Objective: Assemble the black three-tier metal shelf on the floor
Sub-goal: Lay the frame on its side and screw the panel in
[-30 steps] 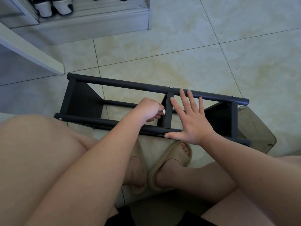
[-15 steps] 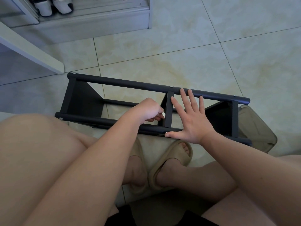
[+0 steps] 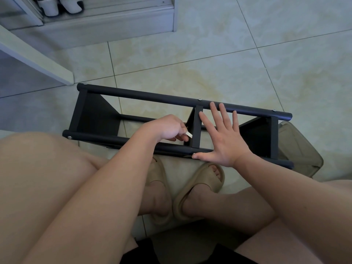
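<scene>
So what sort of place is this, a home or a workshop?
Most likely a home, perhaps near the entrance: pale floor tiles, shoes in a low cabinet, and the person sits in slippers over a half-built black shelf, a small tool in the left hand.

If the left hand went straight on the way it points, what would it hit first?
Probably the black middle crosspiece, right beyond the small pale piece the left hand pinches; their relative depth is unclear.

Your tiled floor [image 3: 209, 60], pale and marbled.
The black shelf frame [image 3: 152, 97] lies on its side across it, just beyond your sandalled feet [image 3: 198, 185], with a tan container [image 3: 301, 149] at its right end.
</scene>
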`<state>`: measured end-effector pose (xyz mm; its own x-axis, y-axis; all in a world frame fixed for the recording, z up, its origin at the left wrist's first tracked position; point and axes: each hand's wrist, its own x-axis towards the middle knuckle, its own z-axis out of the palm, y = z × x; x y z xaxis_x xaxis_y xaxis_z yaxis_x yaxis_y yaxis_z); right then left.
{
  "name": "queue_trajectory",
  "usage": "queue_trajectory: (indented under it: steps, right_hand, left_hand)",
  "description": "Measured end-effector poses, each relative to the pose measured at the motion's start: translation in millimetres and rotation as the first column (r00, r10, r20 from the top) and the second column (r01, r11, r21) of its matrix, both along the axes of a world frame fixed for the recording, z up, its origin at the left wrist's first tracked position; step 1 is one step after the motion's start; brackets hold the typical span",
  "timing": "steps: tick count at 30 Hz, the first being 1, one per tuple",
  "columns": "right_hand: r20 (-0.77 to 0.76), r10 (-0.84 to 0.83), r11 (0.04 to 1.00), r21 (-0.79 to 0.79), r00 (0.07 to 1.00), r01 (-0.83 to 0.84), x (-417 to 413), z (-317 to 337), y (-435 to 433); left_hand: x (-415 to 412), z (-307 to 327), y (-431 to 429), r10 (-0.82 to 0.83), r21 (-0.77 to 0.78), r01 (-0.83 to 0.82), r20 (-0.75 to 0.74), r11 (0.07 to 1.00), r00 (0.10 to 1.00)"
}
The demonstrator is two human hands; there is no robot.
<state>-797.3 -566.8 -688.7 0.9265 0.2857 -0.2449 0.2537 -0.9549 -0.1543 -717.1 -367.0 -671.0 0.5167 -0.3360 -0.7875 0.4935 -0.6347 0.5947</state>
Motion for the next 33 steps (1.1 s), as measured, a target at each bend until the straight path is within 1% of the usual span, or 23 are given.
queue_trajectory:
  steps: [8,12,16,24,29,33]
  right_hand:
    - [-0.008,-0.001,1.0,-0.01,1.0,0.001,0.0,0.4,0.6]
    - [-0.003,-0.005,1.0,0.01,1.0,0.005,-0.2,1.0,0.4]
    - [-0.004,-0.002,1.0,0.008,1.0,0.002,-0.6,0.7,0.3]
    - [-0.012,0.002,1.0,-0.012,1.0,-0.002,0.1,1.6,0.3]
    - [-0.017,0.0,1.0,-0.009,1.0,0.0,0.0,1.1,0.6]
    - [-0.014,-0.004,1.0,-0.004,1.0,0.003,-0.6,1.5,0.4]
  left_hand:
    - [0.1,5.1,4.8,-0.126,0.027,0.125,0.011,0.992,0.992]
    - [-1.1,5.2,8.3,-0.228,0.078,0.224,0.055,0.971,0.972]
    - [-3.4,2.6,10.2,-0.276,0.13,0.261,0.106,0.956,0.955]
    - [-5.4,4.7,7.9,-0.431,0.211,0.403,0.108,0.89,0.896]
    - [-3.6,8.9,10.5,-0.438,0.247,0.397,0.138,0.884,0.888]
    - [-0.9,13.3,16.2,-0.391,0.278,0.335,0.178,0.9,0.903]
